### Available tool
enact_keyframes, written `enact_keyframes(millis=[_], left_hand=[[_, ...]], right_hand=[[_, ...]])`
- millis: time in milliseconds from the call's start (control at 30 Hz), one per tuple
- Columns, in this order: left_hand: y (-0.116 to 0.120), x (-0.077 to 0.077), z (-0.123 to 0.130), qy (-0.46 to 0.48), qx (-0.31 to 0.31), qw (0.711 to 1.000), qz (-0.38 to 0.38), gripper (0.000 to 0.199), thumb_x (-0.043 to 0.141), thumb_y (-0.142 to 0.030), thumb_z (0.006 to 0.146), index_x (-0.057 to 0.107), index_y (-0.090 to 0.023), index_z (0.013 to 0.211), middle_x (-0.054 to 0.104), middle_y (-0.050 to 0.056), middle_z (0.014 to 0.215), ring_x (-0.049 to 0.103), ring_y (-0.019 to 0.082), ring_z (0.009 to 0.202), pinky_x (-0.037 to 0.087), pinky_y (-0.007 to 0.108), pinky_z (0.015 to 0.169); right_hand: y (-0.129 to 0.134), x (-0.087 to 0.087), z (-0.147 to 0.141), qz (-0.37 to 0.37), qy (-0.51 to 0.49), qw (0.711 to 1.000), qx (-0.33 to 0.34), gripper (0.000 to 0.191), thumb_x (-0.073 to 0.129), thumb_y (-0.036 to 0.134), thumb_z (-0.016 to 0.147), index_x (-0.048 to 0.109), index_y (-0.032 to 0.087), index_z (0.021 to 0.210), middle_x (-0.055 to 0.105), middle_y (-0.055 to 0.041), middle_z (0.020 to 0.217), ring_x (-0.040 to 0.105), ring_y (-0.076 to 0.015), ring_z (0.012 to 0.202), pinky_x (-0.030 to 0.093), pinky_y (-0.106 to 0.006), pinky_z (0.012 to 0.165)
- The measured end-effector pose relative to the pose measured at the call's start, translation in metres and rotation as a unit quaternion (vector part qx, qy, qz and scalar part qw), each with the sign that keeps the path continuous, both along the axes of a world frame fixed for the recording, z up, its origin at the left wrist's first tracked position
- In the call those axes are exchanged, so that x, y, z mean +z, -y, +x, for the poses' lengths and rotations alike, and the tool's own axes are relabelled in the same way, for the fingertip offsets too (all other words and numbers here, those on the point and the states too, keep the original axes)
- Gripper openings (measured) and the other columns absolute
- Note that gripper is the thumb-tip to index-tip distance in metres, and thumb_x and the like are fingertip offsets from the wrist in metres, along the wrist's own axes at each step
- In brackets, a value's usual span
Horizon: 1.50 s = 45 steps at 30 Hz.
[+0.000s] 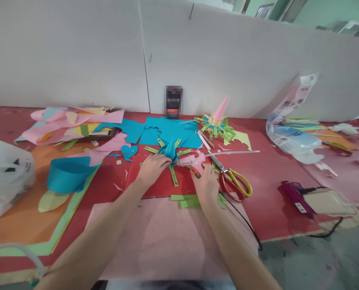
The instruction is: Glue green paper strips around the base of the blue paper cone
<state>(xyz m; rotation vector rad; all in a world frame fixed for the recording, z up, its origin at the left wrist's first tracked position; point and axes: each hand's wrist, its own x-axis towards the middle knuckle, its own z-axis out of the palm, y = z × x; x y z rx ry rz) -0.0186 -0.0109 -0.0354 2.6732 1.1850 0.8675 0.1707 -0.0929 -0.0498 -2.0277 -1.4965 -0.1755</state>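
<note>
My right hand (207, 182) grips a pink hot glue gun (194, 160), with a clear glue stick (236, 152) jutting from its back end to the right. The gun's nozzle is close to a blue paper cone (170, 150), and I cannot tell whether they touch. My left hand (154, 168) has its fingers closed on the cone's left lower side. Green printed strips (173, 176) spread outward from around the cone's base over red paper (155, 185). Red-and-yellow scissors (235, 183) lie just right of my right hand.
A finished-looking pink cone (220, 112) with green strips stands behind. Blue sheets (170, 131) and pink scraps (76, 125) lie at the back and left. A blue paper loop (67, 174) and white plastic bag (8, 177) are at left. A purple power strip (298, 199) sits right; a black cord (242, 219) hangs down.
</note>
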Motion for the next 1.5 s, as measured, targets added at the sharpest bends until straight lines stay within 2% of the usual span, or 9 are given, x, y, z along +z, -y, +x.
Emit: enact_keyframes(millis=[367,500,767,967,1133,1233,1300,1400,1500], left_hand=[[0.004,0.006,0.002,-0.022,0.021,1.000,-0.001,0.019,0.048,-0.027,0.087,0.065,-0.021,0.087,0.068,0.002,0.088,0.060,0.017,0.082,0.040,0.030,0.071],[0.005,0.008,0.002,-0.027,0.021,0.999,0.005,0.019,0.048,-0.028,0.087,0.066,-0.021,0.087,0.068,0.002,0.087,0.060,0.018,0.082,0.040,0.031,0.071],[0.006,0.008,-0.011,0.116,0.063,0.990,0.046,0.023,0.045,-0.033,0.088,0.064,-0.021,0.094,0.066,0.005,0.095,0.058,0.018,0.090,0.042,0.032,0.081],[0.000,0.005,-0.014,0.182,0.083,0.980,0.025,0.025,0.042,-0.031,0.089,0.063,-0.018,0.087,0.065,0.006,0.084,0.057,0.016,0.078,0.045,0.029,0.072],[-0.003,0.003,-0.014,0.202,0.077,0.976,0.002,0.024,0.043,-0.031,0.089,0.062,-0.017,0.086,0.064,0.006,0.083,0.057,0.016,0.078,0.045,0.028,0.072],[-0.004,0.003,-0.014,0.203,0.079,0.976,-0.010,0.025,0.042,-0.031,0.089,0.062,-0.017,0.085,0.064,0.006,0.082,0.057,0.016,0.077,0.045,0.028,0.071],[-0.005,0.003,-0.014,0.200,0.085,0.976,-0.014,0.025,0.042,-0.031,0.089,0.062,-0.018,0.084,0.063,0.005,0.081,0.056,0.016,0.076,0.045,0.028,0.069],[-0.006,0.002,-0.014,0.195,0.093,0.976,-0.010,0.025,0.043,-0.031,0.089,0.062,-0.018,0.082,0.063,0.005,0.079,0.056,0.016,0.075,0.045,0.028,0.068],[-0.006,0.002,-0.014,0.194,0.090,0.977,-0.008,0.022,0.045,-0.030,0.088,0.062,-0.019,0.083,0.064,0.004,0.081,0.056,0.015,0.075,0.046,0.027,0.069]], right_hand=[[0.000,0.003,-0.001,-0.017,-0.024,1.000,-0.008,0.034,0.056,0.040,0.076,0.045,0.020,0.100,0.059,-0.0081,0.103,0.057,-0.0232,0.093,0.042,-0.028,0.061],[0.001,0.007,0.003,0.014,-0.051,0.998,-0.022,0.038,0.056,0.043,0.075,0.046,0.018,0.102,0.059,-0.0093,0.100,0.057,-0.0233,0.091,0.043,-0.030,0.064],[-0.006,0.031,0.064,0.101,-0.049,0.987,-0.118,0.041,0.053,0.046,0.075,0.048,0.015,0.101,0.056,-0.0135,0.098,0.053,-0.0254,0.089,0.041,-0.035,0.075],[-0.028,0.033,0.128,-0.015,-0.098,0.977,-0.191,0.044,0.057,0.041,0.068,0.052,0.013,0.101,0.058,-0.0147,0.096,0.054,-0.0261,0.086,0.041,-0.036,0.074],[-0.038,0.024,0.153,-0.105,-0.085,0.971,-0.199,0.051,0.056,0.045,0.067,0.054,0.011,0.105,0.058,-0.0174,0.100,0.055,-0.0283,0.090,0.041,-0.038,0.075],[-0.037,0.028,0.147,-0.122,-0.048,0.961,-0.244,0.054,0.055,0.050,0.069,0.056,0.008,0.104,0.054,-0.0232,0.107,0.051,-0.0339,0.098,0.040,-0.044,0.078],[-0.037,0.037,0.135,-0.074,-0.014,0.965,-0.252,0.052,0.053,0.050,0.072,0.057,0.008,0.103,0.051,-0.0249,0.111,0.047,-0.0355,0.103,0.038,-0.047,0.080],[-0.042,0.054,0.101,0.062,0.013,0.987,-0.149,0.032,0.046,0.039,0.081,0.060,0.013,0.093,0.055,-0.0170,0.101,0.050,-0.0270,0.097,0.039,-0.041,0.081],[-0.052,0.063,0.054,0.105,-0.046,0.993,-0.017,0.035,0.034,0.039,0.088,0.059,0.017,0.078,0.057,-0.0091,0.083,0.052,-0.0188,0.077,0.041,-0.033,0.073]])
